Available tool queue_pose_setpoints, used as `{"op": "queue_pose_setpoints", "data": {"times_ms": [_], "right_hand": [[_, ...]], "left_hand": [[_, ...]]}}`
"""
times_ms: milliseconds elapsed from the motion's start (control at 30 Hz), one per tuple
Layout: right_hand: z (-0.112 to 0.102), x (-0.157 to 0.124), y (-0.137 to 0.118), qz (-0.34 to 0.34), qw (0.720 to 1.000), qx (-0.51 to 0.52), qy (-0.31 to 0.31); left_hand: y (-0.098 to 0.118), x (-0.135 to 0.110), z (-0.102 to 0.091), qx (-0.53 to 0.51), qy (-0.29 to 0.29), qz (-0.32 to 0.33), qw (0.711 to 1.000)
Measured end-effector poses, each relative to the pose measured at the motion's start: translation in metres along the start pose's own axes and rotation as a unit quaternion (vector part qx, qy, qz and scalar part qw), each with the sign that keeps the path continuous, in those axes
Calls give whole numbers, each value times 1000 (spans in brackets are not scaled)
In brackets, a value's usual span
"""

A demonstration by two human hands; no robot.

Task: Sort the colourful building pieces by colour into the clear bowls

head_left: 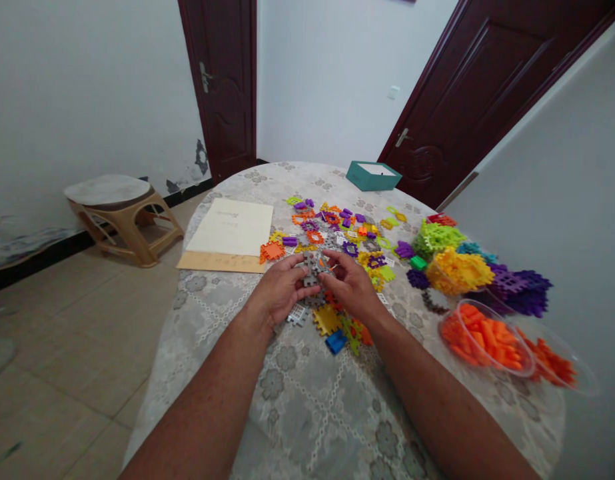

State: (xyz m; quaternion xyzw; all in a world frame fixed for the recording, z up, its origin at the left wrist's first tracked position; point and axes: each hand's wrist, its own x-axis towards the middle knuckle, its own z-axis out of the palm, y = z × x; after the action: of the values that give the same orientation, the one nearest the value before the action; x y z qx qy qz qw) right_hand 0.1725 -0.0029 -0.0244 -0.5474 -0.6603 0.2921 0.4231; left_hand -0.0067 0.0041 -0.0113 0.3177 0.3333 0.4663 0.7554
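The left grip point(282, 291) is a bare human hand with rounded, jointed fingers point(289, 263); behind it, a bare, smoothly rounded left forearm point(214, 393) tapers toward the wrist. The right grip point(354, 287) is likewise a bare human hand, on a similarly tapering, bare right forearm point(437, 390). Fingernail detail is too small to tell.

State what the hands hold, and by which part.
Grey pieces: the left hand has their left side, the right hand their right.
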Motion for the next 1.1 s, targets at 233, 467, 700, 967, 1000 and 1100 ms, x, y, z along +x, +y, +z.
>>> {"op": "queue_pose_setpoints", "data": {"times_ms": [233,467,700,967,1000,1100], "right_hand": [[1,1,1,78,989,120,-26],[-1,0,-5,99,978,173,-62],[2,-8,-8,-73,991,-107,-5],[-2,-9,-9,-113,982,-148,-31],[-2,-9,-8,-128,978,-159,-32],[3,-12,-9,-160,963,-213,-31]], "left_hand": [[-1,2,0,40,50,5,998],[-5,6,-2,102,58,48,992],[-7,6,-3,108,52,43,992],[-6,7,-3,37,35,22,998],[-6,6,-2,32,24,22,999],[-7,3,2,44,3,20,999]]}}
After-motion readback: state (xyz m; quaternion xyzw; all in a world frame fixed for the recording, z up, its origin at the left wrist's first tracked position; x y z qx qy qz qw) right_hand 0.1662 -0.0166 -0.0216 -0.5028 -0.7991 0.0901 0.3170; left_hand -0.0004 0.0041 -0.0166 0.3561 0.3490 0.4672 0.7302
